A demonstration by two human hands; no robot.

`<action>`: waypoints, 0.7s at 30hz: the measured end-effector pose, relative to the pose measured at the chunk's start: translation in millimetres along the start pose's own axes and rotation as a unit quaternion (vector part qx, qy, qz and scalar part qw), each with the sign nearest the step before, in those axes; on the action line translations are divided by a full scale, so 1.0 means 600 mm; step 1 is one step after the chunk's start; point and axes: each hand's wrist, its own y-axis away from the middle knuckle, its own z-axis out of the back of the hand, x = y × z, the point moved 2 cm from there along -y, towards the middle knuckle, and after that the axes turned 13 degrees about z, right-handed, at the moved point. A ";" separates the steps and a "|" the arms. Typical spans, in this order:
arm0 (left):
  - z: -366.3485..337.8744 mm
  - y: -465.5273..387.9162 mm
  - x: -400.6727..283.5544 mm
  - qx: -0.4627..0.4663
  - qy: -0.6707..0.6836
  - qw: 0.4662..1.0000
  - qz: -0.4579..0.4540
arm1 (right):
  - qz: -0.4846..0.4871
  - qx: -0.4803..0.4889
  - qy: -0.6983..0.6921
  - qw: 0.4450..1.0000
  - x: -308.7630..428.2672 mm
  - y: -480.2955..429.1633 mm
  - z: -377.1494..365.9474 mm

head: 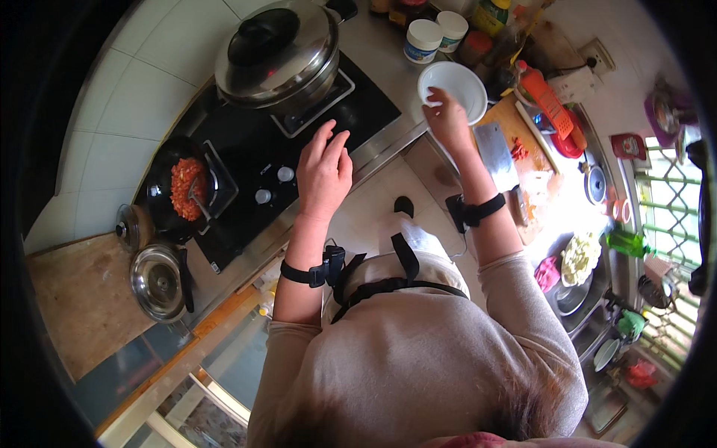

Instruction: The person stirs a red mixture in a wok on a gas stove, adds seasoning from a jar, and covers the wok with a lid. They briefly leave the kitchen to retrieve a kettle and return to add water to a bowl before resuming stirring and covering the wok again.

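My left hand (325, 168) is held over the front edge of the black gas hob (246, 162), near its two knobs, fingers apart and nothing in them. My right hand (446, 116) is over the near rim of a white bowl (468, 92); its fingers are bent, and whether they touch or hold anything is unclear. A dark wok (158, 199) on the left burner holds chopped red food (185, 182) with a metal spatula (199, 203) in it. A large lidded steel pot (305, 78) stands on the other burner.
Beside the bowl, a cleaver (496, 154) lies on a wooden cutting board (498, 119) with red scraps. White-lidded jars (421, 42) stand behind the bowl. Pot lids (158, 283) rest left of the hob. Chopped pale vegetables (581, 259) are at the sink on the right.
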 end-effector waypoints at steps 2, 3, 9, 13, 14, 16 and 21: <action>-0.036 -0.012 -0.010 0.028 -0.014 0.999 0.028 | 0.014 -0.002 0.072 0.997 -0.060 -0.074 0.035; -0.050 -0.014 -0.011 0.042 -0.018 0.998 0.040 | 0.018 -0.006 0.118 0.993 -0.084 -0.110 0.046; -0.112 -0.035 0.002 0.113 -0.028 0.985 0.128 | 0.111 0.080 0.206 0.969 -0.164 -0.300 0.013; -0.135 -0.036 0.013 0.120 -0.039 0.977 0.169 | 0.101 0.177 0.305 0.930 -0.195 -0.363 -0.041; -0.138 -0.036 0.016 0.116 -0.041 0.978 0.170 | 0.102 0.196 0.291 0.931 -0.200 -0.374 -0.051; -0.142 -0.029 0.021 0.113 -0.048 0.977 0.175 | 0.128 0.197 0.294 0.926 -0.204 -0.387 -0.068; -0.150 -0.018 0.042 0.124 -0.063 0.970 0.198 | 0.111 0.276 0.303 0.905 -0.188 -0.387 -0.101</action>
